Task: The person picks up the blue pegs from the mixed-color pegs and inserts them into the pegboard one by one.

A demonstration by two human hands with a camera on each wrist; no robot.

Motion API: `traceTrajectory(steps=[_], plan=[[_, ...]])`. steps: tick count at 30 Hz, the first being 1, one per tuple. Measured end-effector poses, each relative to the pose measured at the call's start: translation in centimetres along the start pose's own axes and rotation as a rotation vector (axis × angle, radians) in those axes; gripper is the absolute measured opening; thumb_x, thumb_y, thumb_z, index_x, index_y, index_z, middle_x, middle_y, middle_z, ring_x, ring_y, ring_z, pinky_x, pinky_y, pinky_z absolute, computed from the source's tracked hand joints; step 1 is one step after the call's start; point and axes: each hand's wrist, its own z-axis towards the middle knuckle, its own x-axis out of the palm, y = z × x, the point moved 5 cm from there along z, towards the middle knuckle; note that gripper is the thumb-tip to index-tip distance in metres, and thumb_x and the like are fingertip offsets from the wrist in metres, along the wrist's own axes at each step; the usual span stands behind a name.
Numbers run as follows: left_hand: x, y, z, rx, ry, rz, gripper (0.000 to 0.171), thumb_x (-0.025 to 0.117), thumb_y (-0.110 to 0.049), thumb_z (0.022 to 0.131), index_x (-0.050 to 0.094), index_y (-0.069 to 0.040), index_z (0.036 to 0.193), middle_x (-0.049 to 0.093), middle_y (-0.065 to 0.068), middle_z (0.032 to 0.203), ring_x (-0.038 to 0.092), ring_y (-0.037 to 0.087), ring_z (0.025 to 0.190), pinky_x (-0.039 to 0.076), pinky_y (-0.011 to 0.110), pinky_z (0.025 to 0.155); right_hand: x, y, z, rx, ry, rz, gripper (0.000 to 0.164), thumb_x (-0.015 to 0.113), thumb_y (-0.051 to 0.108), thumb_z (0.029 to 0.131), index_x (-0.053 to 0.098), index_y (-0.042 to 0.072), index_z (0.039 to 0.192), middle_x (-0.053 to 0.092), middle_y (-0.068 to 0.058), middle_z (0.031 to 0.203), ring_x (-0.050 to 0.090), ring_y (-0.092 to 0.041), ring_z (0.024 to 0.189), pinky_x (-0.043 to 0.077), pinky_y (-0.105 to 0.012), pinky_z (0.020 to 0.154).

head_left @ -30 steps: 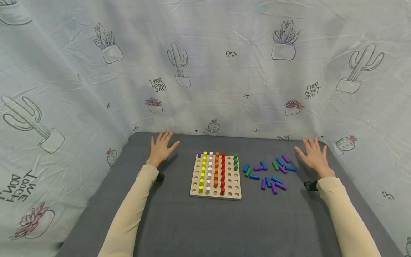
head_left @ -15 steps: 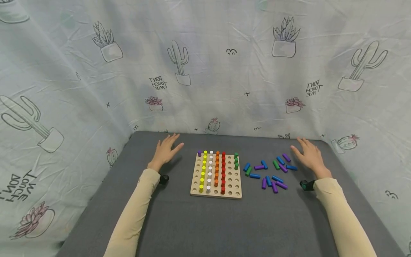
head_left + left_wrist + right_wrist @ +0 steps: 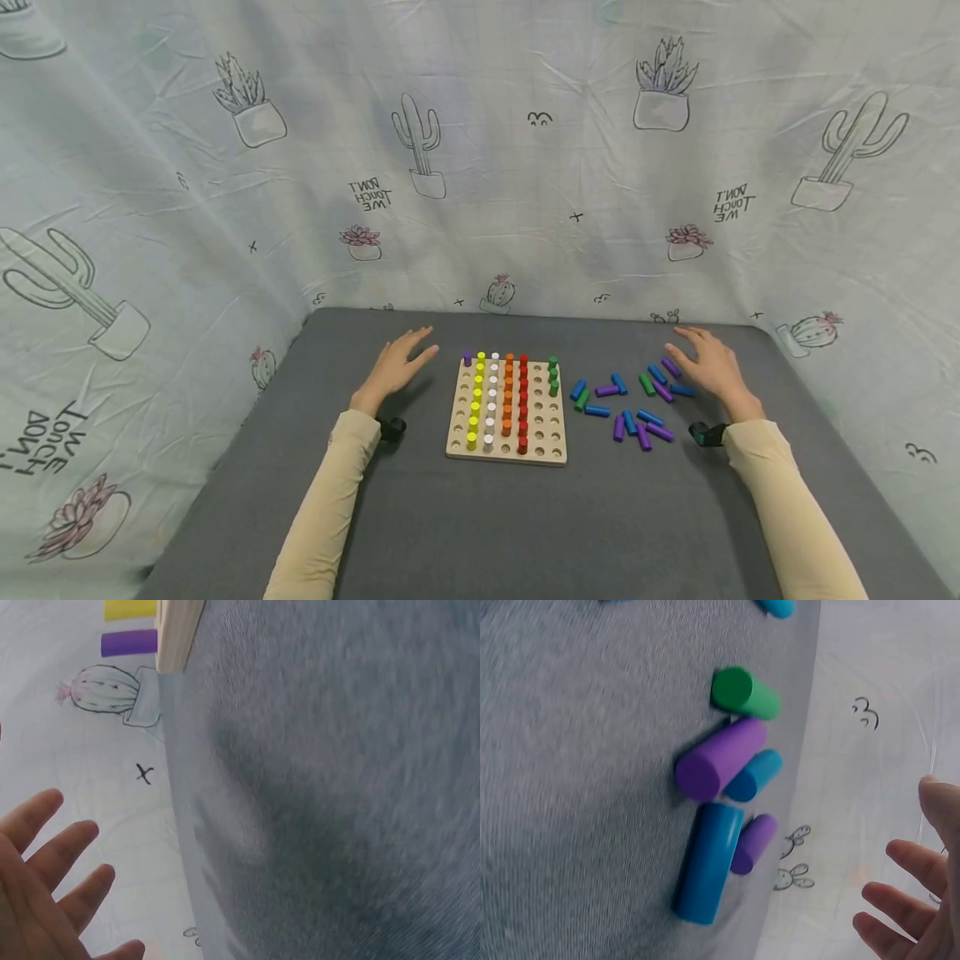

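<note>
A wooden pegboard lies on the grey table, with columns of yellow pegs, white pegs, orange pegs and red pegs. One purple peg stands in its far left corner; three green pegs stand at the far right. My left hand is spread above the table, left of the board, holding nothing. My right hand, fingers apart and holding nothing, hovers beside the loose pegs. In the right wrist view, a blue peg and a purple peg lie near it.
Loose blue, purple and green pegs are scattered right of the board. A patterned curtain hangs behind the table and along its sides. Each wrist carries a small black camera.
Both hands have moved inward, the left one to the right toward the board and the right one to the left toward the loose pegs. Board and pegs stay as they were.
</note>
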Motion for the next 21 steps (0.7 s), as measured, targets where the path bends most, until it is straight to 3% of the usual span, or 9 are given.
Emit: traceTrajectory(steps=[10,21], plan=[[1.6,-0.6,-1.0,0.022,0.057,-0.074,0.062,0.037,-0.056,0.086,0.024,-0.028,0.139,0.028,0.004,0.142,0.02,0.031,0.13,0.007,0.056,0.104,0.9,1.6,-0.2,-0.061,0.029,0.028,0.05,0.046,0.038,0.089,0.047,0.004,0.125,0.042,-0.026,0.124,0.041,-0.046,0.105,0.029,-0.065,0.08],[2.6,-1.7,-1.8,0.101,0.131,-0.17,0.06,0.041,-0.049,0.088,0.023,-0.024,0.14,0.024,0.006,0.144,0.02,0.03,0.131,0.009,0.056,0.103,1.7,3.1,-0.3,-0.094,0.052,0.082,0.047,0.05,0.034,0.088,0.048,0.004,0.124,0.044,-0.024,0.123,0.041,-0.042,0.109,0.031,-0.062,0.084]])
